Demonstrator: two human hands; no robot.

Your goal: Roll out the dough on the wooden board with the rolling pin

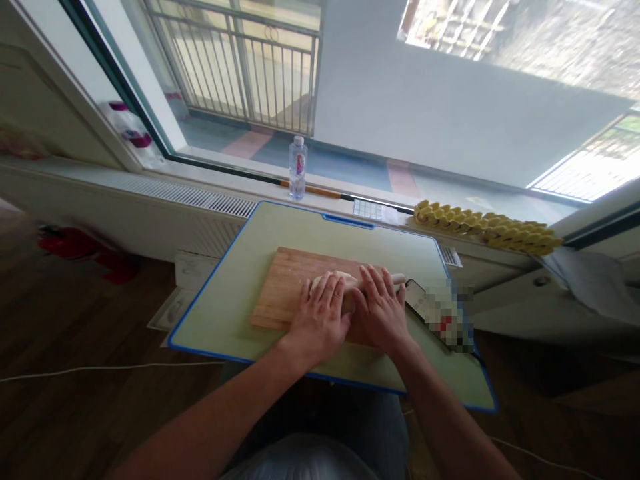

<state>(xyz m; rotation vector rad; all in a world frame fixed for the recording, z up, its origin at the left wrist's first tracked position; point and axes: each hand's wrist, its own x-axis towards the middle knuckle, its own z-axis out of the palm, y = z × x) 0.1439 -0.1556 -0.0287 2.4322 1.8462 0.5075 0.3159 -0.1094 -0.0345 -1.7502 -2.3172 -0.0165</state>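
On a wooden cutting board (280, 280) lies a pale lump of dough (346, 275), mostly covered by my hands. My left hand (323, 317) is curled over the dough, fingers bent down across it. To its right, my right hand (383, 310) rests over a pale wooden rolling pin (399, 279), whose right end sticks out past the fingers. The pin's left part is hidden, so I cannot tell how far it reaches under my left hand. My thumbs are close together between the two hands.
The board rests on a small blue-edged table (225, 293). A phone (425, 310), partly pixelated, lies right of the board. Behind, the windowsill holds a clear bottle (298, 170) and a yellow braided object (480, 223). Red objects (80, 247) are on the floor at left.
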